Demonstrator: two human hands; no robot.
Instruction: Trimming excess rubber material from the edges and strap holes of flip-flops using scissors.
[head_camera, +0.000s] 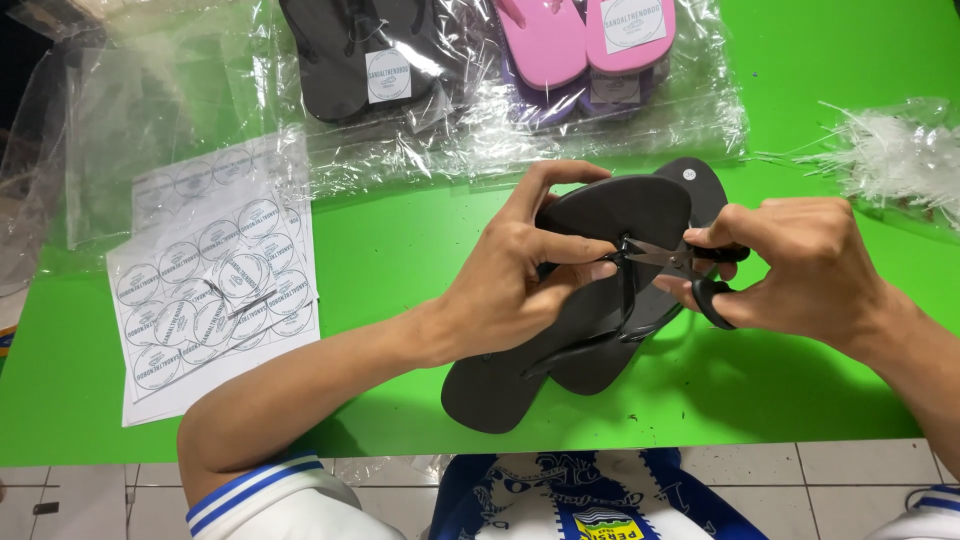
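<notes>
Head view, read from left to right. On the green desk (400, 240) we see at far left two sheets of round stickers (215, 290), with clear plastic bags (150, 110) behind them. Our left hand (520, 285) closes its grip on the upper black flip-flop (590, 290), thumb and forefinger pinching where the strap meets the sole; a second black flip-flop (700, 185) lies stacked beneath it, both held just above the desk near its front edge. Our right hand (805, 265) is closed through the black handles of small scissors (675, 262), the blades pointing at the strap's toe post. We judge the sandal light, soft and springy: foam that bends under the fingers, so it is best gripped across the sole near the strap, where it flexes least. Behind, bagged black sandals (360, 50) and pink sandals (580, 40) lie flat; at far right sits a heap of white plastic fasteners (895, 155).
</notes>
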